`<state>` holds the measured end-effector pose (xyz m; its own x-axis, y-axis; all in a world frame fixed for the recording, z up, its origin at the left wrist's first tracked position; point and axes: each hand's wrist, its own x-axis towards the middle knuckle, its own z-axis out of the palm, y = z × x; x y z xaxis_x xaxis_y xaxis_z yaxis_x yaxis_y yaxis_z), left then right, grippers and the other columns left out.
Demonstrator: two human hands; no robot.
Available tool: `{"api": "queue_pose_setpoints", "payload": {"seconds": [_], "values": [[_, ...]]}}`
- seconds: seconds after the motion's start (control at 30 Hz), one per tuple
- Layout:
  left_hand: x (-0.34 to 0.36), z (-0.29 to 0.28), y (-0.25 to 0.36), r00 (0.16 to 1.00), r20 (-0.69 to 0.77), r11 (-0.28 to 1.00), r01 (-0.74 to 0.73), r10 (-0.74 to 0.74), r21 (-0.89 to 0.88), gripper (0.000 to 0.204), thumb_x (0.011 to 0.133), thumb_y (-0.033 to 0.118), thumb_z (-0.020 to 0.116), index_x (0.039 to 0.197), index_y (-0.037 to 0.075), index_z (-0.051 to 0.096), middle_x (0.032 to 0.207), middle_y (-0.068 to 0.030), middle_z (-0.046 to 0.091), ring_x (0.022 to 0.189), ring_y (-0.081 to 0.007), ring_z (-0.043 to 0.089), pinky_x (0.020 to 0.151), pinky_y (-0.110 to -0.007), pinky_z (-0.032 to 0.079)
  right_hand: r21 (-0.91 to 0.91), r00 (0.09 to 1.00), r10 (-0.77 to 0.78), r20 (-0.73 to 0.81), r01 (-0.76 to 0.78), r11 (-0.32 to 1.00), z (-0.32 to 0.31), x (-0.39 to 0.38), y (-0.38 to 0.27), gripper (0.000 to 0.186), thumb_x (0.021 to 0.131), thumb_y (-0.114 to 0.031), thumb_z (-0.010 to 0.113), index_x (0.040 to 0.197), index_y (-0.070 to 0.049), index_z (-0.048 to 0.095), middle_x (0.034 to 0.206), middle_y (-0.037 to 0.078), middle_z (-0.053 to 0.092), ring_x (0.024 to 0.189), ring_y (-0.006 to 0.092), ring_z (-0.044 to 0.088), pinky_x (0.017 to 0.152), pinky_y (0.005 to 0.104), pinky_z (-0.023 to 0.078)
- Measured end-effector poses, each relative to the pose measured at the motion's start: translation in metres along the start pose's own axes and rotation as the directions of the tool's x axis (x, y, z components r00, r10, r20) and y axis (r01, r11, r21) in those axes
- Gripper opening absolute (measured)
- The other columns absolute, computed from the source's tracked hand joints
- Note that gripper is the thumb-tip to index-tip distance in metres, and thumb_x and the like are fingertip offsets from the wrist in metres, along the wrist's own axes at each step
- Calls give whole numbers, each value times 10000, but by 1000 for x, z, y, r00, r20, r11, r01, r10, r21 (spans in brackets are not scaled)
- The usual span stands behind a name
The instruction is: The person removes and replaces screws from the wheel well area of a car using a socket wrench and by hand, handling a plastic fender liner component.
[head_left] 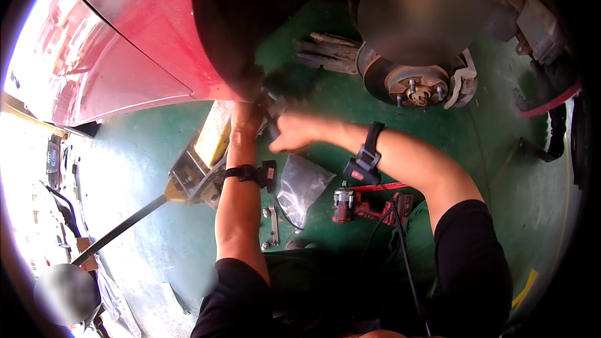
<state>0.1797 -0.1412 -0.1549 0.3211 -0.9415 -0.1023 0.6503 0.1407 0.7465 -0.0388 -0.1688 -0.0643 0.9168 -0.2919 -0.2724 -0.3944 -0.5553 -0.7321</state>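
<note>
My left hand [247, 116] reaches straight up and away from me, forearm nearly vertical in the view, and disappears into the shadow under the red car body [144, 37] — whether its fingers are clenched or loose I cannot tell. My right hand [293, 133] comes in from the right with the elbow bent, fingers curled around a small dark tool [270, 111] that blurs with motion right beside the left hand. Both wrists carry black straps.

Just left of my left forearm sits the yellow floor jack [197, 166], its long black handle [119, 228] running toward the lower left edge of the green floor [131, 169]. Between my forearms lie a clear plastic bag [302, 186] and a slim metal wrench [274, 224]. Under my right forearm rests a red cordless impact wrench [357, 203].

Farther out — toward the floor's upper right — the bare brake disc and wheel hub [416, 84] hang exposed, and worn brake pads [328, 53] lie just left of the disc.
</note>
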Motion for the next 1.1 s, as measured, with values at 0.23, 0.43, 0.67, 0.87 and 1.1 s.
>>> {"api": "queue_pose_setpoints", "payload": {"seconds": [0.23, 0.43, 0.67, 0.87, 1.1], "values": [[1, 24, -11, 1000, -17, 997, 6, -8, -72, 335, 871, 239, 748, 1172, 149, 631, 1110, -17, 664, 1088, -162, 583, 928, -434, 492, -224, 889, 236, -392, -341, 913, -47, 0, 67, 320, 772, -215, 666, 997, 8, 711, 1010, 202, 716, 975, 342, 702, 816, 404, 568], [-3, 4, 3, 991, 123, 993, 62, -50, -100, 360, 894, 248, 717, 1224, 150, 610, 1158, -20, 662, 995, -149, 633, 847, -363, 498, -183, 993, 24, -117, -45, 982, -3, -12, -21, 459, 741, -346, 636, 864, 90, 704, 867, 271, 696, 902, 356, 709, 841, 413, 555], [2, 38, -9, 999, 14, 985, 33, -31, -167, 312, 896, 187, 713, 1190, 133, 625, 1114, -26, 667, 987, -173, 631, 865, -422, 508, -319, 821, 87, -565, -314, 894, -61, 2, 93, 377, 871, -304, 625, 1076, 12, 657, 949, 221, 701, 897, 324, 702, 789, 459, 561], [-7, 43, 3, 995, 35, 995, -90, 92, -42, 284, 896, 122, 710, 1169, 133, 631, 1073, -21, 672, 946, -167, 627, 835, -356, 522, -216, 978, 137, -156, -169, 962, -20, -16, 10, 415, 843, -372, 598, 972, 15, 679, 946, 231, 694, 912, 330, 696, 802, 434, 553], [2, 32, -6, 998, 64, 977, 31, -18, -211, 296, 901, 179, 710, 1182, 137, 627, 1082, -23, 669, 966, -166, 610, 850, -357, 502, -138, 977, 193, -87, -204, 969, -6, 17, 37, 393, 798, -341, 667, 890, 38, 709, 939, 208, 720, 929, 306, 714, 825, 420, 563]]}}
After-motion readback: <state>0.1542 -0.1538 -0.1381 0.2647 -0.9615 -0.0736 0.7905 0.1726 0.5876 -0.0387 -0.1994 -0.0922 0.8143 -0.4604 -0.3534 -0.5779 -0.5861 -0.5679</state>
